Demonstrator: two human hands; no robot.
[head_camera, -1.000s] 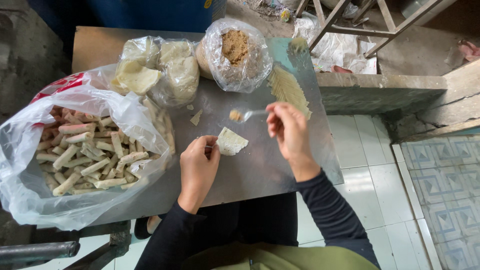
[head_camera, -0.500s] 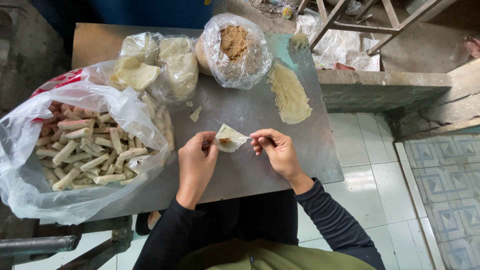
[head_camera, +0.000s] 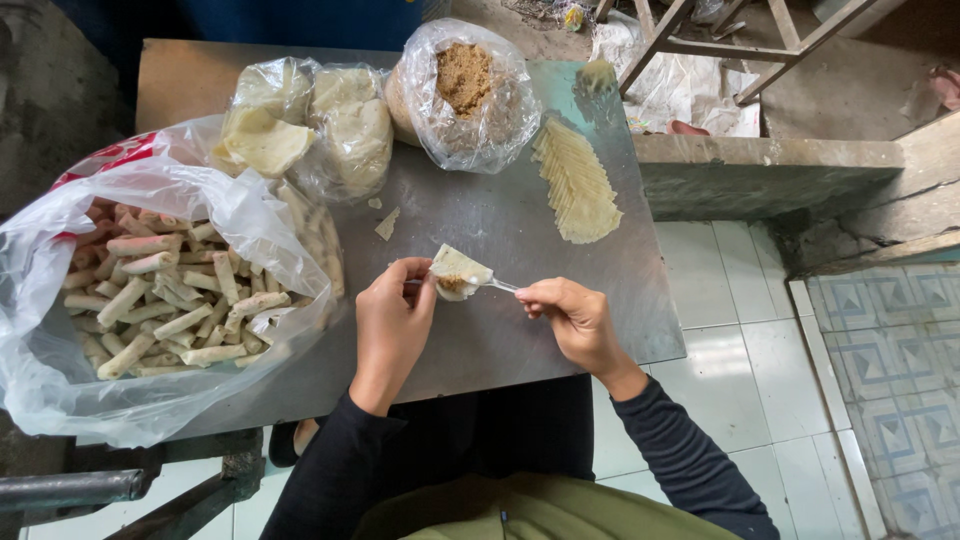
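the left hand (head_camera: 392, 322) pinches a small pale wrapper (head_camera: 458, 270) by its near-left edge, holding it just above the metal table (head_camera: 520, 225). the right hand (head_camera: 572, 318) is closed in a pinch on a small spoon (head_camera: 500, 286), whose tip sits inside the wrapper where a dab of brown filling shows — so the step in hand looks like loading filling into the wrapper. the next move, as i judge it, calls for drawing the spoon out without dragging the filling along, then folding and rolling the wrapper tight.

far of the hands sits a clear bag of brown filling (head_camera: 465, 85); to its right a fanned stack of wrappers (head_camera: 578, 185) lies on the table, and to its left are bags of pale sheets (head_camera: 305, 115). at the left a big plastic bag of finished rolls (head_camera: 165, 295) lies open.

a second ago the wrapper lay flat on the table under the left fingers and the spoon was held off it, farther away. half a second ago both hands had come together at the wrapper — now the wrapper is lifted, cupped, and has the spoon in it.
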